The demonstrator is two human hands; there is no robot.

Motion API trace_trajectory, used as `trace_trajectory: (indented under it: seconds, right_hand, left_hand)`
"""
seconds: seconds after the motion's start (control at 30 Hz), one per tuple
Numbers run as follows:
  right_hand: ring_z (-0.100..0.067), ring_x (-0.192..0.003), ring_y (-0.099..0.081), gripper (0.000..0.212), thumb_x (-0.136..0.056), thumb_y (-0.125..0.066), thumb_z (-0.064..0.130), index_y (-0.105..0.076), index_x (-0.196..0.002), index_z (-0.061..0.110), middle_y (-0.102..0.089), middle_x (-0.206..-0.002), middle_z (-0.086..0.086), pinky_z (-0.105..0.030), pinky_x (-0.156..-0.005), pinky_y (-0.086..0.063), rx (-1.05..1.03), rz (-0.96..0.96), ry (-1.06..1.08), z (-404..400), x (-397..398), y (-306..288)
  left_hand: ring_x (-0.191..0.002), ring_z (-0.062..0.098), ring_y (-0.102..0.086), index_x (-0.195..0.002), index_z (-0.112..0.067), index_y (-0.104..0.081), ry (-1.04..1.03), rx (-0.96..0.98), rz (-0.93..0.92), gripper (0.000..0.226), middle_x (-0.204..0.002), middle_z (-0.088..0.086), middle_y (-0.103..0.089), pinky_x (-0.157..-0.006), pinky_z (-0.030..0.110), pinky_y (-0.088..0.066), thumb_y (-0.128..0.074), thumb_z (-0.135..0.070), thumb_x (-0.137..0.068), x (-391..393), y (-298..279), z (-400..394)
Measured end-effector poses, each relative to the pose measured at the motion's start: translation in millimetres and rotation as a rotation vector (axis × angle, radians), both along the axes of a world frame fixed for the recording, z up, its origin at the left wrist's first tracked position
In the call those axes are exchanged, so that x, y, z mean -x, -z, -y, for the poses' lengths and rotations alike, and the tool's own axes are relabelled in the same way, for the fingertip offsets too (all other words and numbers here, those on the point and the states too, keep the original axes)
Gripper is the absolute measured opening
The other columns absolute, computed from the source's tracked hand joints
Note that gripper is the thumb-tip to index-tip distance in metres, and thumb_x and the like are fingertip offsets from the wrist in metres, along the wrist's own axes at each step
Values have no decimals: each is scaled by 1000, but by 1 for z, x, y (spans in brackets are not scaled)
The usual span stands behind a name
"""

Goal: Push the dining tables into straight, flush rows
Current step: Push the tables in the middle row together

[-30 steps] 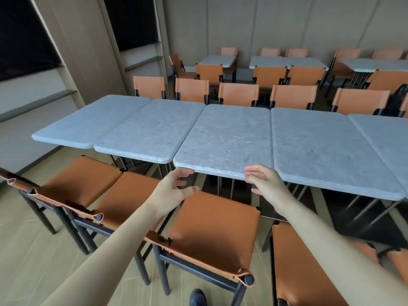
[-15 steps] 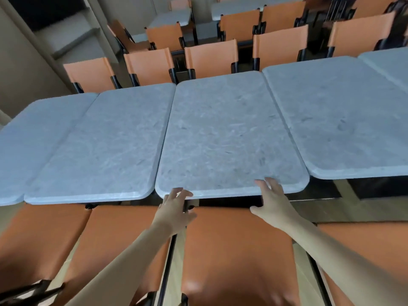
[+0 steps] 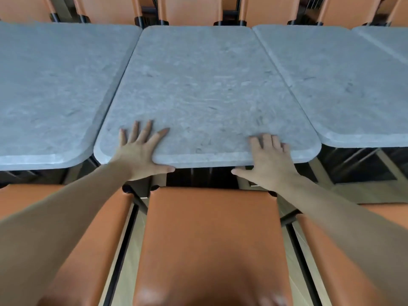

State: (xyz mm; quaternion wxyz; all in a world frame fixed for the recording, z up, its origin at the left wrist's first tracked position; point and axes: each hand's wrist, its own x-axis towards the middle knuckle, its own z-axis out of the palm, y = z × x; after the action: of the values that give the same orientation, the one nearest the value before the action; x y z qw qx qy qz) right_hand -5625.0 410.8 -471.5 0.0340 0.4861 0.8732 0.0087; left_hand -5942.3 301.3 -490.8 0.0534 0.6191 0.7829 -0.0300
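Both hands rest on the near edge of the middle grey stone-look rectangular tabletop [image 3: 207, 91] with rounded corners. The left hand [image 3: 139, 151] lies palm-down near the near-left corner, its fingers [image 3: 144, 132] straight and spread on top, the thumb stretched along the front edge. The right hand [image 3: 268, 160] lies flat near the near-right corner, fingers together on the surface, thumb pointing left below the rim. Neither hand clasps anything; both are relaxed and flat.

This tabletop sits between a matching grey tabletop on the left [image 3: 55, 85] and another on the right [image 3: 344, 85], side edges close together. Its front edge lies a little nearer the camera than the right neighbour's, and roughly level with the left one's.

An orange leather chair seat with a black frame [image 3: 212, 239] stands directly beneath the arms, flanked by similar seats. A row of orange chair backs [image 3: 189, 9] lines the far side of the tables.
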Motion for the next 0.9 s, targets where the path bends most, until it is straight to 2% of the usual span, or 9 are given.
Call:
trace_trajectory:
  seconds: [0.07,0.1,0.2,0.27,0.4,0.5,0.6,0.8,0.9]
  right_hand:
    - [-37,-126,-37,108,-66,-41,92,-41,-141,15,-41,-135,-17,-51,-107,-33,-75,-11,-44,-15,5,5]
    - [-38,-131,-35,115,-62,-36,95,-41,-144,14,-39,-139,-19,-56,-111,-29,-87,-12,-90,-25,6,6]
    - [-34,-153,-8,133,-57,-28,99,-18,-158,13,-13,-163,-15,-64,-121,-5,-1,66,-208,-53,8,9]
    - [-31,-156,0,136,-56,-25,99,-9,-160,13,-5,-168,-9,-60,-123,-3,26,83,-233,-57,10,10]
    - [-20,-156,10,134,-58,-31,100,0,-161,21,5,-170,1,-52,-126,2,37,11,-198,-52,7,15]
    - [-14,-155,13,127,-64,-40,96,4,-162,27,10,-170,6,-49,-126,4,36,-44,-179,-47,5,17]
    - [-12,-156,10,128,-61,-34,99,1,-162,28,6,-170,8,-48,-127,1,-29,-54,-168,-44,5,22]
    - [-20,-157,-4,131,-56,-22,99,-9,-162,22,-8,-170,0,-52,-126,-8,-124,-44,-173,-43,6,27]
    - [-23,-156,-12,131,-55,-20,99,-15,-161,22,-15,-169,-3,-53,-125,-14,-166,-38,-181,-45,5,31]
  left_hand:
    - [-155,37,11,-157,-48,5,5,-62,-8,120,-171,6,7,-122,63,3,-33,-102,-57,1,7,2]
    - [-155,40,5,-158,-45,0,19,-80,-36,121,-170,9,1,-121,65,-1,-31,-102,-56,2,10,1]
    - [-148,53,-21,-159,-31,-22,101,-116,-110,124,-164,24,-23,-111,73,-21,-36,-100,-57,7,16,-2]
    - [-142,57,-30,-157,-26,-31,134,-156,-135,123,-159,27,-32,-106,75,-26,-39,-99,-59,10,19,-4]
    - [-144,54,-29,-158,-30,-29,134,-232,-142,123,-159,25,-33,-109,76,-24,-31,-103,-59,9,23,-2]
    - [-151,47,-18,-160,-39,-17,91,-210,-118,127,-165,18,-23,-117,71,-14,-19,-108,-53,8,20,0]
    - [-154,41,-13,-160,-42,-11,73,-210,-127,131,-167,14,-18,-119,68,-8,-11,-110,-48,7,20,1]
    - [-156,31,-11,-157,-52,-2,77,-226,-108,126,-169,-1,-15,-122,60,-14,-15,-111,-46,13,20,-2]
    - [-155,31,-17,-157,-53,-7,100,-266,-120,125,-168,-1,-21,-119,58,-21,-15,-111,-46,14,22,-3]
